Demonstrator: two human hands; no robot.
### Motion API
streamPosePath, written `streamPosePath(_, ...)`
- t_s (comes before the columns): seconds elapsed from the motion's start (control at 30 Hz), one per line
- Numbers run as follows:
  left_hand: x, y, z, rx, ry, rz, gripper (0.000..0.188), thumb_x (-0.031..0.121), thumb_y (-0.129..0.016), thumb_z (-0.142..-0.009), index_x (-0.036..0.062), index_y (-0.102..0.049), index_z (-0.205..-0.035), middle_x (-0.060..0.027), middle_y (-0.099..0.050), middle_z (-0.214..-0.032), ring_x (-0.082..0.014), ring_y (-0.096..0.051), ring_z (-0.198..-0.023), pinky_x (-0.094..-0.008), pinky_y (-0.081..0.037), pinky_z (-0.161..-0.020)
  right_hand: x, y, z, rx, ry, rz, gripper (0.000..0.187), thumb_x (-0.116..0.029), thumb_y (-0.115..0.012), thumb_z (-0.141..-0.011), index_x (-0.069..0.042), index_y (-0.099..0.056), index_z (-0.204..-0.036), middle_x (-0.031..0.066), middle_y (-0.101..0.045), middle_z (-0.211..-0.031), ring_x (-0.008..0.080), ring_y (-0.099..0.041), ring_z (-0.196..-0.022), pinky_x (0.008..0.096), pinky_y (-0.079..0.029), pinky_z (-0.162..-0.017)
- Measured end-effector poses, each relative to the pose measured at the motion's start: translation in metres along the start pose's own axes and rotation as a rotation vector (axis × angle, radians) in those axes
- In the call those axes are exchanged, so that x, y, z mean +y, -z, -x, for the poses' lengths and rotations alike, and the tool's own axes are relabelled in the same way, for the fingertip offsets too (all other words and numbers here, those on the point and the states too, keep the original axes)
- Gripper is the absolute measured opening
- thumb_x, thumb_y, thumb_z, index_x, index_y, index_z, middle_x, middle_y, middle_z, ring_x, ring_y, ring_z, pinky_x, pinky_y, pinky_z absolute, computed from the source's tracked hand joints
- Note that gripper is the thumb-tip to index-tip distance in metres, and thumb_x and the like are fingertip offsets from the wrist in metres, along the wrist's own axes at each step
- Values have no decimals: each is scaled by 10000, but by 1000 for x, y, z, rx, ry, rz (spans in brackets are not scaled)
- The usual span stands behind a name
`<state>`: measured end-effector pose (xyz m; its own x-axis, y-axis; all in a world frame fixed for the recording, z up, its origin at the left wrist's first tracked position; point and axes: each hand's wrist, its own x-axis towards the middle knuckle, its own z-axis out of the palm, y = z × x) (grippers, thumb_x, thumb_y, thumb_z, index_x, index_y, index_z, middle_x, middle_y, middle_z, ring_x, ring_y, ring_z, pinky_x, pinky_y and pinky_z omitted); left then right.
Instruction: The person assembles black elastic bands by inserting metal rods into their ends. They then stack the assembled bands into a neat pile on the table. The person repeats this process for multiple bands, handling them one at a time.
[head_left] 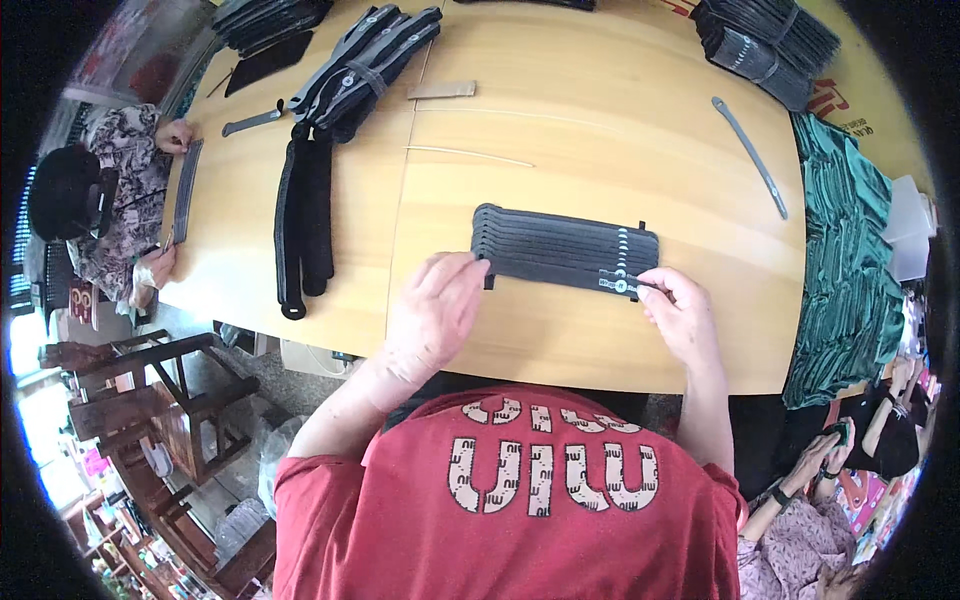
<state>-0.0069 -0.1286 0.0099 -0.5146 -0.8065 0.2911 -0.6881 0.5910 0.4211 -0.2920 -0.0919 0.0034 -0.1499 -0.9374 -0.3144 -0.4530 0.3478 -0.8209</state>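
Left hand: the left hand (432,312) is lying palm down over the left end of the strip stack (565,250), fingers close together and curled, tips pressing on the nearest strip; it is not clamped around anything.
Right hand: the right hand (683,312) is pinching the right end of the nearest strip, thumb and forefinger closed on it just beside the white label.
Strip stack: dark flat strips are lying fanned and overlapping, long sides running left to right, each with a small white mark near the right end. The stack is sitting on the table (600,150) just ahead of the person, near the table's front edge.
Front edge: a narrow band of bare wood is showing between the stack and the near edge; both wrists are crossing that edge.
Open room: bare wood is stretching behind the stack up to a thin stick (470,155) and a small tan block (441,90), and to the right as far as a curved grey bar (750,155).
Right edge: green fabric (845,260) is hanging over the table's right side, well apart from the right hand.
Left side: black bands (303,225) are lying lengthwise, near the left hand but not touching it; a grey bundle (365,62) is sitting behind them.
Far left: another person's hand (175,135) is working a grey strip at the left edge.
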Motion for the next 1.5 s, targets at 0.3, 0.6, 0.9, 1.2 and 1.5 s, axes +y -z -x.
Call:
streamPosePath(0.3, 1, -23, 16, -150, -63, -102, 481, 160, -636, -692, -41, -478, -1099, -169, -450, -1182, -305, -458, -1074, -370, -379, -914, -3, 11, 0, 13, 92, 140, 136, -65, -552, -730, -18, -586, -853, 122, -591, -726, 192, -570, -647, 282, -440, -583)
streamPosePath(0.6, 2, -23, 14, -163, -60, -111, 474, 166, -622, -706, -28, -475, -1113, -167, -450, -1186, -302, -451, -1083, -372, -372, -919, 4, 5, -1, 120, 109, 138, 162, -36, -570, -717, -25, -516, -869, 143, -593, -721, 209, -593, -632, 295, -466, -572)
streamPosePath(0.9, 1, -24, 15, -177, -55, -121, 463, 173, -607, -726, -27, -471, -1122, -169, -446, -1190, -301, -452, -1078, -377, -367, -923, 1, 4, -4, 135, 80, 175, 134, -38, -560, -717, -28, -512, -842, 147, -594, -722, 244, -601, -652, 315, -470, -581)
streamPosePath(1.2, 3, -23, 15, -192, -52, -126, 463, 169, -591, -732, -26, -463, -1132, -174, -438, -1200, -306, -449, -1083, -380, -359, -930, 7, 0, -7, 181, 159, 276, 118, -61, -558, -724, -31, -485, -812, 141, -570, -693, 284, -584, -651, 365, -459, -585)
streamPosePath(1.5, 6, -23, 14, -183, -59, -160, 424, 193, -573, -747, 13, -480, -1121, -169, -449, -1181, -296, -452, -1087, -379, -369, -921, -31, -46, 23, 16, 824, 610, 439, -231, -600, -729, 12, -488, -1077, 166, -482, -1109, 285, -457, -1055, 412, -352, -890)
